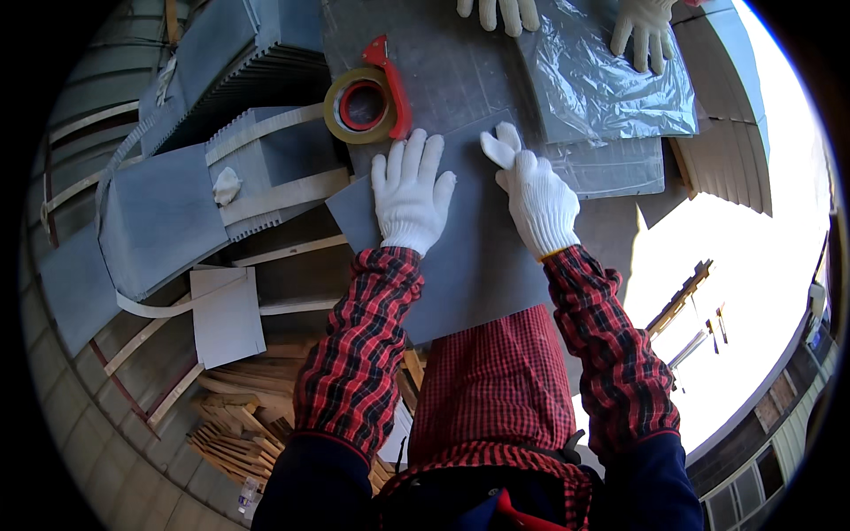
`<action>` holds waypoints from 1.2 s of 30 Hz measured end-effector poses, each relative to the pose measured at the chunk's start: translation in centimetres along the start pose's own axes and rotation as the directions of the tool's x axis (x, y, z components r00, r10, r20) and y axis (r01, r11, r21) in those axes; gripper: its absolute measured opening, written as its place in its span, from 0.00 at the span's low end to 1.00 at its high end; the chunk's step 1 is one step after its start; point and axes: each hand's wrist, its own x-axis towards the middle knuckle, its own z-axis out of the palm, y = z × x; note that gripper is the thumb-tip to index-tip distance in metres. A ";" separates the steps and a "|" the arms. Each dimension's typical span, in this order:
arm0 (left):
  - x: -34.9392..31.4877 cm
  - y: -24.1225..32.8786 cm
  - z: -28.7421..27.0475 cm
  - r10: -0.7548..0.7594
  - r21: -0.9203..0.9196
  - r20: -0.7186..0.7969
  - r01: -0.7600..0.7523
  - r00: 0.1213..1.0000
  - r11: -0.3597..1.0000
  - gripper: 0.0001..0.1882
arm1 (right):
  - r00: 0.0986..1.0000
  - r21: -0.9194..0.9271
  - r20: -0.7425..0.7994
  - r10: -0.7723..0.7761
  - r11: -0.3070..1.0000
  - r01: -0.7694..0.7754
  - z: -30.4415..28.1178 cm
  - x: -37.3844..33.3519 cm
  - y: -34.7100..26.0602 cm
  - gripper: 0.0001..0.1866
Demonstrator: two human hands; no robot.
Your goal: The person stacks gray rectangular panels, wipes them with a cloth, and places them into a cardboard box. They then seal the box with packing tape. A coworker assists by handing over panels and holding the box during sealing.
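My left hand (412,190), in a white knitted glove, lies flat with its fingers spread on a smooth grey sheet (469,283). My right hand (542,205), gloved the same way, has its fingers closed over the sheet's right side. From its grip sticks a small white wad (502,146), apparently cloth, pressed against the grey surface. Just beyond my left fingertips sits a red tape dispenser (396,93) carrying a roll of yellowish tape (342,126). The sheet's near edge reaches my checked red apron (496,380).
Across the table, another person's gloved hands (645,35) rest near a plastic-wrapped grey pack (615,97). Strapped stacks of grey sheets (164,212) stand at left, with a white wad (227,186) on one. Wooden strips (248,425) lie below; more sheets (730,159) stand at right.
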 end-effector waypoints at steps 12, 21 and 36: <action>0.5 0.3 0.6 0.042 0.021 -0.023 -0.042 0.999 0.999 0.29 | 0.985 0.038 -0.169 -0.016 0.999 0.023 -0.1 5.4 -1.8 0.19; -0.6 -0.1 1.0 0.058 0.085 -0.050 -0.054 0.997 0.995 0.27 | 0.959 0.187 0.132 0.253 0.943 -0.274 4.9 -22.2 11.6 0.10; -0.4 -0.1 1.3 0.068 0.110 -0.055 -0.062 0.996 0.992 0.27 | 0.787 0.798 0.576 0.222 -0.364 -0.481 9.5 -21.1 10.4 0.29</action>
